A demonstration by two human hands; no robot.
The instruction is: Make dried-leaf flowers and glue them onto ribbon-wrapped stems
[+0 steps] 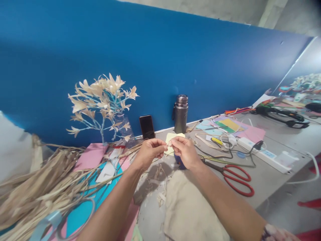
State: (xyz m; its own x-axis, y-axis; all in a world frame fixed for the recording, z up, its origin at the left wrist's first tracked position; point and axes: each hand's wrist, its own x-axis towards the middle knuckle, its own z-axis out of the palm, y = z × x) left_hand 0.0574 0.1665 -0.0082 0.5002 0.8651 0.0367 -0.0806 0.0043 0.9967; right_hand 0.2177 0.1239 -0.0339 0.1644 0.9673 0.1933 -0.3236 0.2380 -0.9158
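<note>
My left hand [153,151] and my right hand [184,150] meet over the middle of the table, fingertips pinched together. Between them is a small pale piece [169,143], mostly covered by the fingers; its exact kind cannot be made out. Behind the fingers lies a pale yellow paper [175,136]. A dark blue object [179,162] is partly hidden under my right hand. Below the hands a beige cloth [185,204] is spread, with dry scraps [160,180] to its left.
Dried husks [45,180] and colored paper [105,190] pile up at left, beside a bunch of pale husk-like flowers [105,93]. A phone [146,127] and a flask [181,115] stand by the blue wall. Right are red-handled scissors [238,179] and a power strip [265,155].
</note>
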